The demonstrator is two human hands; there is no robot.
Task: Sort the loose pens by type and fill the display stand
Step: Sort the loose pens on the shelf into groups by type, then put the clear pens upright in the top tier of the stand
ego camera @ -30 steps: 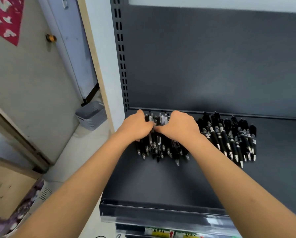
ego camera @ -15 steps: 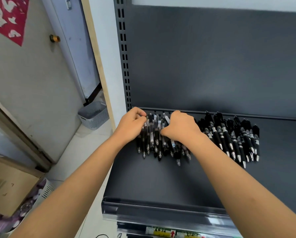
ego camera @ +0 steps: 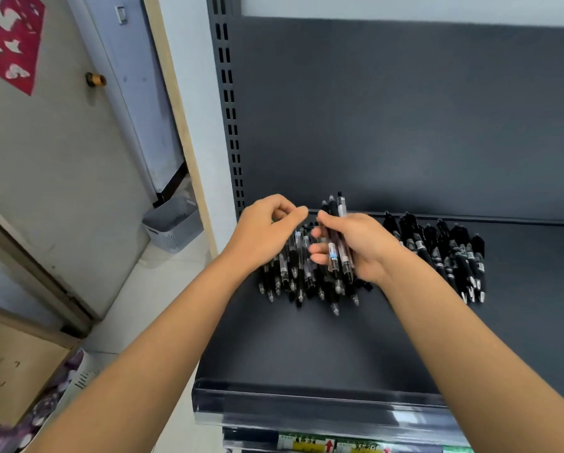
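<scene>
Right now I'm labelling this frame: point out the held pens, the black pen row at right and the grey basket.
Held pens [ego camera: 332, 255], head view, on the labelled barrel.
Black pen row [ego camera: 450, 259], head view, mid-row barrels.
Grey basket [ego camera: 176, 235], head view, its side wall.

Dark shelf [ego camera: 307, 348]: clear-barrel pens [ego camera: 293, 276] left, black pens [ego camera: 450, 256] right.

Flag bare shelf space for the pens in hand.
Free: the wide strip between the pen tips and the front lip; the shelf right of the black pen row. Crowded: back left, where the loose pile, left hand and right hand with its pens sit.
</scene>
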